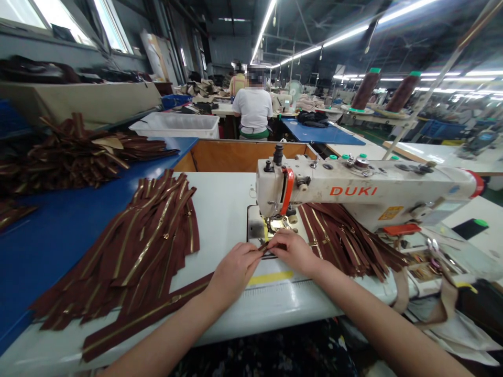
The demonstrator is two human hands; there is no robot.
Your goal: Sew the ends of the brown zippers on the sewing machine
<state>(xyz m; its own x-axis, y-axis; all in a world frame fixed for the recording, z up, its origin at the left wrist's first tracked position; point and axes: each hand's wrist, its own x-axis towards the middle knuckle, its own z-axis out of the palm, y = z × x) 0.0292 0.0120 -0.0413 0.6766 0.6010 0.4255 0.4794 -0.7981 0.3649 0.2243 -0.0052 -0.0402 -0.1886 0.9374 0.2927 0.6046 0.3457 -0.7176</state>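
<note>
1. The zip lies between the two hands, its brown tape bridging their fingertips just short of the needle plate.
2. The left hand, on the 9 o'clock side of that short bridge, pinches the zip, thumb and fingers closed on it.
3. The right hand, on the 3 o'clock side, grips it too, fingertips curled down just below the presser foot.
4. A length of brown tape with a gold-toned row comes out beyond the left wrist and stretches toward 8 o'clock over the counter; it is probably the same zip, though the wrist covers the join.
5. From the hands, a fanned zip pile lies at 9 o'clock and a second pile near 3 o'clock, under the arm of the machine.
6. At 2 o'clock, the arm reads "DUKI" in red-orange capitals.
7. Just beyond that, between 2 and 3 o'clock, sits a yellow label; its print is too small to read.
8. At 6 o'clock, ruler marks run along the counter's front beside a yellow strip; their figures cannot be made out.
</note>
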